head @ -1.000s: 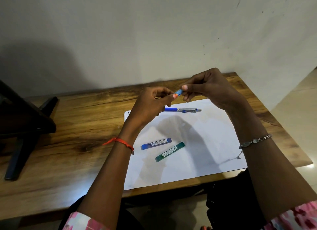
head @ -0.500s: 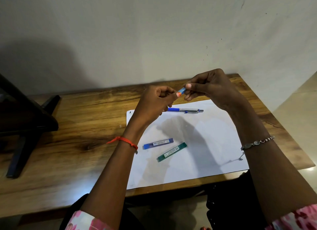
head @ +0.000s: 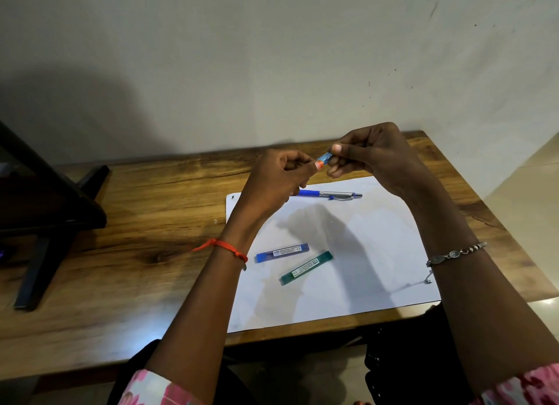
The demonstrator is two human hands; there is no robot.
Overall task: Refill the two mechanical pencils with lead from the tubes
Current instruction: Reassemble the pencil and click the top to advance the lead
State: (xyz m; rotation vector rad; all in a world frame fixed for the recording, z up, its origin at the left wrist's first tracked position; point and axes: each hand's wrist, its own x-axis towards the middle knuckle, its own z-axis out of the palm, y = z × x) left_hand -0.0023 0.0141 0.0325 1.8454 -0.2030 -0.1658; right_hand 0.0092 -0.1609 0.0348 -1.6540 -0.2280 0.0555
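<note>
Both hands are raised above the far part of the white sheet (head: 378, 271). My left hand (head: 278, 181) and my right hand (head: 372, 156) pinch between them a light-blue mechanical pencil (head: 324, 157); only a short piece of it shows between the fingertips, the rest is hidden in the hands. A second pencil (head: 329, 194), blue with a silver barrel, lies on the sheet just below the hands. A blue lead tube (head: 282, 252) and a green lead tube (head: 306, 267) lie side by side nearer to me on the sheet.
The sheet rests on a wooden table (head: 145, 223) set against a pale wall (head: 272, 57). A dark stand or furniture leg (head: 45, 223) occupies the table's left end. The table's right edge drops to a tiled floor (head: 532, 187).
Both hands have held the light-blue pencil throughout, shifting only slightly. The pencil and both tubes on the sheet have stayed where they were.
</note>
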